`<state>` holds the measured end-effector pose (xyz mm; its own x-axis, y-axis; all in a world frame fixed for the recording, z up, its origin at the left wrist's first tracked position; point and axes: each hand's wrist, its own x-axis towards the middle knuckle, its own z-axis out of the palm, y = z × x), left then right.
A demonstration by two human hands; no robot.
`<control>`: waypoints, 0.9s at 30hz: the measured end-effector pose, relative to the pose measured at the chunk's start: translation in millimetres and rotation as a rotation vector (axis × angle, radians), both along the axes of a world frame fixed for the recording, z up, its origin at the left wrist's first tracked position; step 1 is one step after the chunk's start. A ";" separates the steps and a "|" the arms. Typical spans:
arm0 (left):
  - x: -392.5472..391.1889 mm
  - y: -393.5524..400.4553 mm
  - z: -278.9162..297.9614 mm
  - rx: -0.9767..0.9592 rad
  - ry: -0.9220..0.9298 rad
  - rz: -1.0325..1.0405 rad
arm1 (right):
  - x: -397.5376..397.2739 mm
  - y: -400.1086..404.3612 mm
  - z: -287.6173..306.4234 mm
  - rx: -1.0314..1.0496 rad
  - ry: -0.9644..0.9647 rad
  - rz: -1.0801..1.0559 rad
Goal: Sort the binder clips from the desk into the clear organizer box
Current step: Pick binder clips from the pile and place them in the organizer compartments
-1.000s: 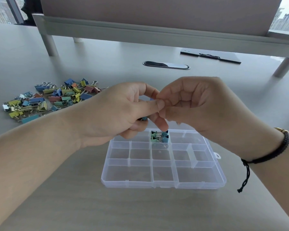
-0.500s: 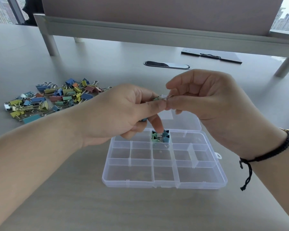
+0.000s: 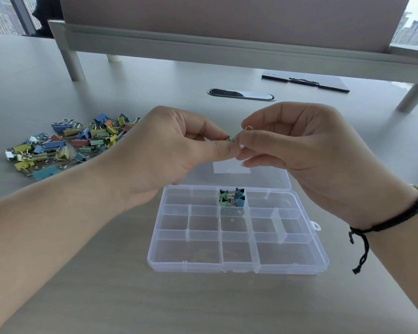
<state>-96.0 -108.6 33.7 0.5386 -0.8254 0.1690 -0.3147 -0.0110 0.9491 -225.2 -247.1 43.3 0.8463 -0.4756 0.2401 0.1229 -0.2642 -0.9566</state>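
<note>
Head view. Both hands are raised above the far edge of the clear organizer box (image 3: 238,237), meeting in the middle of the frame. The left hand (image 3: 169,150) has its grip pressed together on a small green binder clip (image 3: 231,139), thumb and forefinger pinching the body; only a sliver of green shows between the fingertips. The right hand (image 3: 299,150) pinches the same clip from the other side, its grip closed on the wire handle, of which one silver loop stands up above the fingertips. The remaining fingers of both hands are curled. A black braided bracelet (image 3: 405,213) sits on the right wrist.

The box lies open on the grey worktop (image 3: 106,297), lid folded back flat behind it, partly hidden by the hands. One compartment in the far row, near the centre, holds a few small clips (image 3: 232,198), green and blue, packed side by side. The other compartments visible show no contents.

A loose pile of binder clips (image 3: 77,143) lies on the worktop to the left, well apart from the box: blue, yellow, green and reddish ones, mixed sizes, some with handles splayed.

Farther back on the worktop: an oval cable port (image 3: 241,94) and a dark clipboard (image 3: 305,81). A divider panel (image 3: 227,25) on metal legs spans the back.
</note>
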 end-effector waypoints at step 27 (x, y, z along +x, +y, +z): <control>-4.1 4.0 -3.3 0.364 -0.527 -0.111 | -4.0 -10.3 5.0 -0.275 0.169 0.079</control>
<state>-100.1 -104.6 30.4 0.3682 -0.9258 0.0860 -0.7551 -0.2438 0.6087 -229.2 -257.4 48.4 0.9168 -0.3436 0.2035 -0.0009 -0.5113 -0.8594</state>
